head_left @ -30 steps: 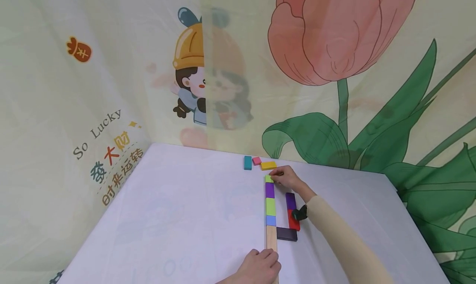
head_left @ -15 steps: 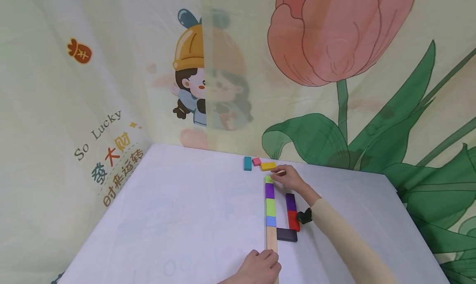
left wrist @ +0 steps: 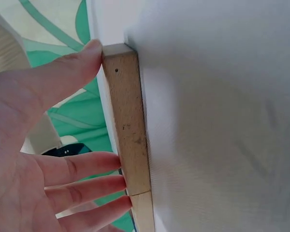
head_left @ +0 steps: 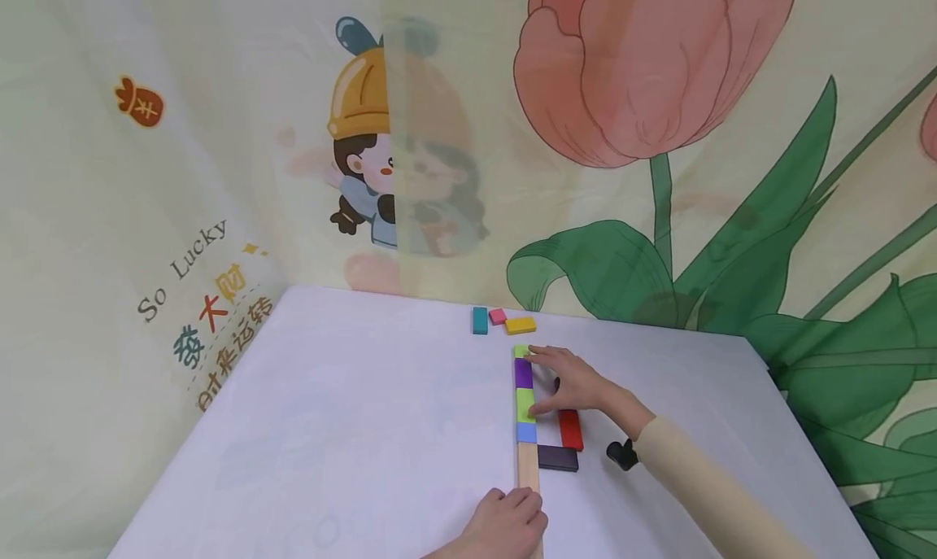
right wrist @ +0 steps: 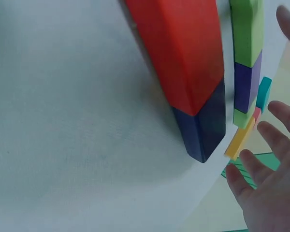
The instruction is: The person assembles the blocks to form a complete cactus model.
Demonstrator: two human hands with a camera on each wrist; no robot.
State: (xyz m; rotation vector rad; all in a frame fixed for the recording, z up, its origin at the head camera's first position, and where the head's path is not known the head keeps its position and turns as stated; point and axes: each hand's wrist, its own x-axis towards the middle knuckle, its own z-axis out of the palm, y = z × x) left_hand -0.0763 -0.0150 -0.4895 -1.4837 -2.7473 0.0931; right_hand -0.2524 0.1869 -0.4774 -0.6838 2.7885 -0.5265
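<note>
A straight row of blocks runs away from me in the head view: plain wood [head_left: 529, 464], blue [head_left: 526, 433], light green [head_left: 523, 403], purple [head_left: 523, 373] and a small light green one [head_left: 520, 351]. My left hand [head_left: 508, 520] rests on the near wooden part; in the left wrist view its thumb touches the end of a wooden block [left wrist: 128, 111] and its straight fingers touch the side. My right hand [head_left: 577, 382] is spread beside the row, holding nothing, fingertips at the small green block and thumb near the larger green one.
Right of the row, a dark block [head_left: 558, 458] meets a red block [head_left: 571, 430]; a dark purple block [right wrist: 203, 125] continues from it, mostly hidden by my right hand in the head view. Teal [head_left: 479, 320], pink [head_left: 498, 316] and yellow [head_left: 520, 325] blocks lie near the far table edge.
My right hand has come back toward me from the row's far end, its fingers and thumb spreading apart. The left hand stays on the wood. The head view has shifted slightly.
</note>
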